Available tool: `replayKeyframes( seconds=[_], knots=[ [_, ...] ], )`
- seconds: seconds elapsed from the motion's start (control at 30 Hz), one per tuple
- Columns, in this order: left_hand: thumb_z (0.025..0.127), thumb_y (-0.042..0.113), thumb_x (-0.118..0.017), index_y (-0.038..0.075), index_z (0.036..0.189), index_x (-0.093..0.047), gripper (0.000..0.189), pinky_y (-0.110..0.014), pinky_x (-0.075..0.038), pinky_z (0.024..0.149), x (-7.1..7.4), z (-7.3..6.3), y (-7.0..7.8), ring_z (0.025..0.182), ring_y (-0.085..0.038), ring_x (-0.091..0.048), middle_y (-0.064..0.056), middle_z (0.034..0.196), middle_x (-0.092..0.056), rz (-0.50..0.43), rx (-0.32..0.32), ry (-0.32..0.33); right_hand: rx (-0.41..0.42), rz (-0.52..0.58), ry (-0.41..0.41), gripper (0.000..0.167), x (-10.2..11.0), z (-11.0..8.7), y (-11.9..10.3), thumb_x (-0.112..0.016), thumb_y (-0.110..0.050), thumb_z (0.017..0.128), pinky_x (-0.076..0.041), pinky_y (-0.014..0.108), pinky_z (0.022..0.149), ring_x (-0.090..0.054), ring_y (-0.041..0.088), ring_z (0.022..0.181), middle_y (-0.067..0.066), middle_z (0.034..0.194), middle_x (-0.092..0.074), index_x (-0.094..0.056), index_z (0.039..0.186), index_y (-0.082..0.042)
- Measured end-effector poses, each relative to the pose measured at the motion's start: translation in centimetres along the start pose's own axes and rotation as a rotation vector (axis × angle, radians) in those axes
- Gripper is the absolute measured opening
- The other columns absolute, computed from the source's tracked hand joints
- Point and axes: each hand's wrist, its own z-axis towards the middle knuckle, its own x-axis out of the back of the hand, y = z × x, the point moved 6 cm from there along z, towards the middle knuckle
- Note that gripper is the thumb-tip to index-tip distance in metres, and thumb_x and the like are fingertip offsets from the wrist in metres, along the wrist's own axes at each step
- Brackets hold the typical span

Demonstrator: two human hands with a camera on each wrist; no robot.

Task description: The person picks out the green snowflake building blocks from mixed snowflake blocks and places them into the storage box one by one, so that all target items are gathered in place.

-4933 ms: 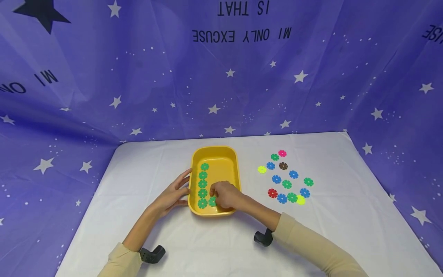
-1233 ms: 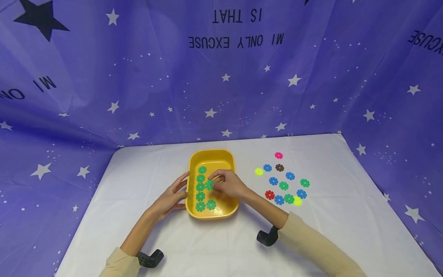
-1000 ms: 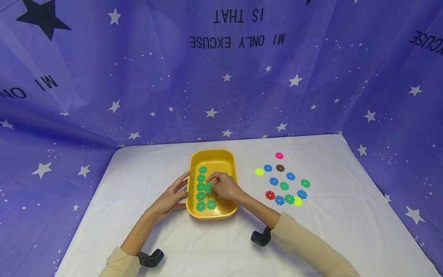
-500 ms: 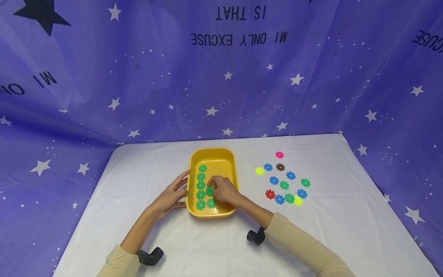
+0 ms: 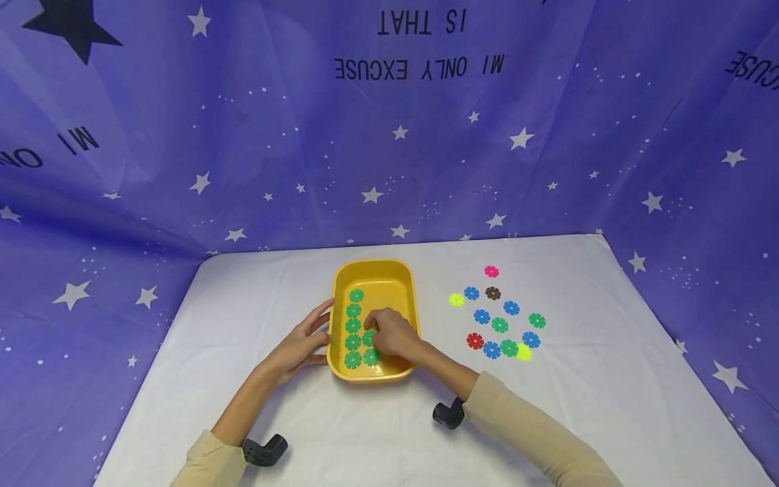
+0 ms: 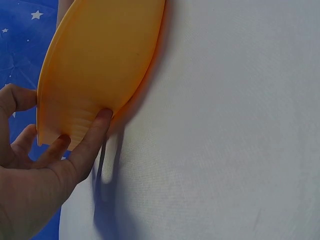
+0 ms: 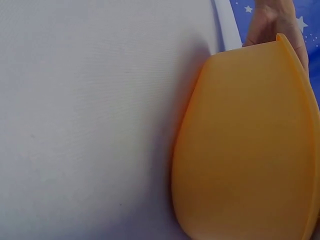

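Observation:
A yellow tray (image 5: 395, 292) sits on the white table, with a column of green snowflake building discs (image 5: 353, 325) lying along its left side. Inside it, my right hand (image 5: 394, 336) pinches another green snowflake disc (image 5: 368, 337) low over the tray floor, just above a lower green disc (image 5: 370, 357) beside the column. Part of the pinched disc is hidden under the fingertips. My left hand (image 5: 302, 345) rests spread fingers against the tray's left side. In the left wrist view, its fingertips (image 6: 104, 115) touch the outer wall. The right wrist view shows mostly the tray's outside (image 7: 245, 140).
Right of the tray lie scattered loose discs: several blue ones (image 5: 481, 316), several green ones (image 5: 500, 325), a red one (image 5: 475, 341), a brown one (image 5: 493, 293), a pink one (image 5: 491, 271) and two yellow ones (image 5: 456, 299). A purple star-patterned curtain (image 5: 377, 155) borders the table behind and at both sides.
My right hand has brought a green disc from the loose pieces into the tray, then down toward me, next to the column. My left hand has stayed on the tray's side.

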Motion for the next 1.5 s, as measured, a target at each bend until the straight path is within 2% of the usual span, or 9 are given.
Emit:
replayKeyframes(
  seconds=[0.2, 0.4, 0.5, 0.67, 0.87, 0.93, 1.13, 1.3, 1.5],
  knots=[
    [0.094, 0.004, -0.052, 0.027, 0.161, -0.019, 0.078, -0.047, -0.056, 0.085, 0.1, 0.0, -0.1, 0.128, -0.041, -0.047, -0.016, 0.164, -0.012, 0.016, 0.001, 0.005, 0.029, 0.009, 0.033, 0.028, 1.6, -0.6, -1.0, -0.061, 0.004, 0.086, -0.049, 0.03, 0.077, -0.054, 0.018, 0.089, 0.004, 0.096, -0.061, -0.072, 0.109, -0.007],
    [0.094, 0.003, -0.052, 0.028, 0.161, -0.019, 0.079, -0.047, -0.056, 0.085, 0.0, 0.0, -0.1, 0.126, -0.041, -0.047, -0.014, 0.164, -0.012, 0.002, 0.0, -0.001, 0.082, 0.115, 0.077, 0.015, 5.2, -2.4, -1.3, -0.065, -0.004, 0.091, -0.052, 0.027, 0.063, -0.059, 0.015, 0.075, -0.003, 0.086, -0.064, -0.072, 0.104, -0.009],
    [0.093, 0.003, -0.052, 0.028, 0.161, -0.019, 0.079, -0.047, -0.056, 0.085, 0.0, 0.0, -0.1, 0.127, -0.041, -0.046, -0.014, 0.164, -0.012, 0.0, 0.0, -0.002, 0.089, 0.141, 0.126, 0.014, 7.4, -3.6, -0.3, -0.067, -0.005, 0.091, -0.053, 0.026, 0.064, -0.06, 0.015, 0.074, -0.005, 0.084, -0.065, -0.073, 0.102, -0.012],
    [0.093, 0.003, -0.053, 0.027, 0.161, -0.02, 0.079, -0.047, -0.056, 0.086, 0.1, -0.1, 0.0, 0.129, -0.042, -0.046, -0.015, 0.165, -0.012, 0.002, 0.002, 0.001, 0.07, 0.16, 0.214, 0.015, 10.8, -6.2, 2.8, -0.068, -0.006, 0.09, -0.057, 0.031, 0.072, -0.064, 0.018, 0.083, -0.002, 0.09, -0.068, -0.073, 0.104, -0.01],
    [0.093, 0.003, -0.053, 0.027, 0.161, -0.019, 0.079, -0.048, -0.055, 0.087, 0.1, -0.1, 0.0, 0.13, -0.043, -0.044, -0.014, 0.165, -0.012, 0.002, 0.001, 0.002, 0.059, 0.143, 0.315, 0.015, 12.9, -9.2, 8.9, -0.07, -0.007, 0.091, -0.057, 0.037, 0.078, -0.065, 0.021, 0.086, 0.001, 0.095, -0.07, -0.072, 0.106, -0.007],
    [0.093, 0.003, -0.053, 0.027, 0.161, -0.02, 0.079, -0.048, -0.055, 0.087, 0.1, 0.0, -0.1, 0.131, -0.043, -0.043, -0.014, 0.164, -0.012, -0.002, 0.002, 0.002, 0.033, 0.142, 0.333, 0.017, 13.3, -10.2, 11.2, -0.069, -0.006, 0.091, -0.056, 0.036, 0.08, -0.066, 0.023, 0.088, 0.003, 0.096, -0.07, -0.071, 0.108, -0.004],
    [0.092, 0.003, -0.054, 0.028, 0.161, -0.02, 0.08, -0.05, -0.055, 0.088, 0.0, 0.0, -0.2, 0.133, -0.044, -0.041, -0.015, 0.164, -0.012, -0.013, 0.006, 0.002, -0.118, 0.132, 0.362, 0.027, 14.4, -12.2, 16.9, -0.071, -0.011, 0.092, -0.054, 0.028, 0.069, -0.066, 0.029, 0.092, 0.01, 0.102, -0.07, -0.068, 0.117, -0.001],
    [0.093, 0.003, -0.053, 0.028, 0.161, -0.02, 0.08, -0.049, -0.055, 0.088, 0.1, 0.0, -0.2, 0.131, -0.044, -0.043, -0.015, 0.164, -0.012, -0.007, 0.004, 0.003, -0.199, 0.164, 0.357, 0.034, 14.5, -12.5, 19.5, -0.07, -0.011, 0.092, -0.056, 0.025, 0.068, -0.065, 0.034, 0.098, 0.014, 0.105, -0.067, -0.065, 0.123, 0.001],
    [0.093, 0.004, -0.054, 0.029, 0.16, -0.02, 0.079, -0.048, -0.055, 0.088, 0.1, 0.1, -0.1, 0.129, -0.041, -0.046, -0.014, 0.164, -0.012, -0.002, 0.007, 0.0, -0.201, 0.115, 0.349, 0.035, 14.2, -11.9, 20.7, -0.073, -0.012, 0.089, -0.051, 0.026, 0.065, -0.061, 0.028, 0.091, 0.009, 0.099, -0.067, -0.067, 0.121, 0.001]
  ],
)
